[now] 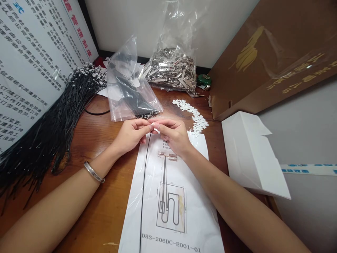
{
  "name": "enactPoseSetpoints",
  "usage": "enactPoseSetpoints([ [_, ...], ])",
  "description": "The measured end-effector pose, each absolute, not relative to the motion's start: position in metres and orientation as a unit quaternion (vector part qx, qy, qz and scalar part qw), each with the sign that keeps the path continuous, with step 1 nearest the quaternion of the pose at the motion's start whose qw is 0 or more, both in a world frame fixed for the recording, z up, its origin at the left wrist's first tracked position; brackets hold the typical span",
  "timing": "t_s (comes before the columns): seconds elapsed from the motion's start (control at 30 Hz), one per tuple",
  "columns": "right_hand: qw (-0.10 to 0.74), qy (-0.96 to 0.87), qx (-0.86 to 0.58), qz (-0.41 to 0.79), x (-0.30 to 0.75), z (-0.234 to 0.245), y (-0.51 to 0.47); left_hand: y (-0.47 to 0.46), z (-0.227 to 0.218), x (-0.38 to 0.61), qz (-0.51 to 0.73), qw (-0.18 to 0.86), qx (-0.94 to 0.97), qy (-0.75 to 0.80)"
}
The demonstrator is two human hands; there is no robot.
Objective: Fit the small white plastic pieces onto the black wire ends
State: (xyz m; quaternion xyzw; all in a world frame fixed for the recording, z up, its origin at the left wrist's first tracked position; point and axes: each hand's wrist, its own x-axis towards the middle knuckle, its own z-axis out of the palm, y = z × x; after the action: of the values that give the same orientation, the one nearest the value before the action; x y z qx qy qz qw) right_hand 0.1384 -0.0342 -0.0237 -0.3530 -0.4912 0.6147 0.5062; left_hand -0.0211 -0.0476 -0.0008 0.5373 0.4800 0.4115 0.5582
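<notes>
My left hand [133, 135] and my right hand [172, 135] meet fingertip to fingertip above the top of a printed sheet [205, 165]. Both are closed in a pinch. From between the fingertips a thin black wire [145, 168] runs down along the sheet's left side to the bottom of the view. My left fingers grip its upper end. A small white piece, mostly covered by the fingers, shows at the tips of my right hand. Just to the right lies a curved scatter of small white plastic connectors [198, 121].
A thick bundle of black wires [65, 105] lies at left. Behind my hands stand a clear bag of black wires [131, 88] and a bag of metal strips [173, 73]. A green object [204, 81], brown box [237, 95] and white carton [244, 154] are at right.
</notes>
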Motion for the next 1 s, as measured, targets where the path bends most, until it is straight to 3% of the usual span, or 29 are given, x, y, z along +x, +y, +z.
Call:
enactPoseSetpoints([
  [0.43,0.548,-0.441,-0.393,0.592,0.1381,-0.0267,-0.0322,-0.0504,-0.0064,-0.0180,0.401,0.545,0.565,0.472],
  [1.0,0.523,-0.440,-0.380,0.623,0.1390,-0.0248,-0.0327,-0.0493,-0.0060,-0.0193,0.394,0.548,0.571,0.467],
])
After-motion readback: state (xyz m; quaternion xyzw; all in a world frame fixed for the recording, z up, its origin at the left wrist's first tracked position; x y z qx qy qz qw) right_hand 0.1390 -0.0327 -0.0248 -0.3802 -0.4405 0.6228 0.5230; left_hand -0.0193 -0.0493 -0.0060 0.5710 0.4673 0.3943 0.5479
